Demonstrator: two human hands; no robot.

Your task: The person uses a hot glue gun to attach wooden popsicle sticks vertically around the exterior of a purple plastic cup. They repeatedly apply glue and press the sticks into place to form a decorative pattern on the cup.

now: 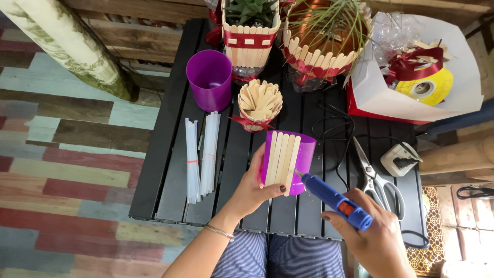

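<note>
At the lower right of the frame, the right hand [378,242] is closed around a blue glue gun [334,200], its tip touching the wooden sticks [282,157] on a purple cup [288,162]. The left hand [254,188] grips this cup at centre, above the black surface [170,170]. Farther up stand another purple cup [209,80] and a stick-filled cup [260,104].
</note>
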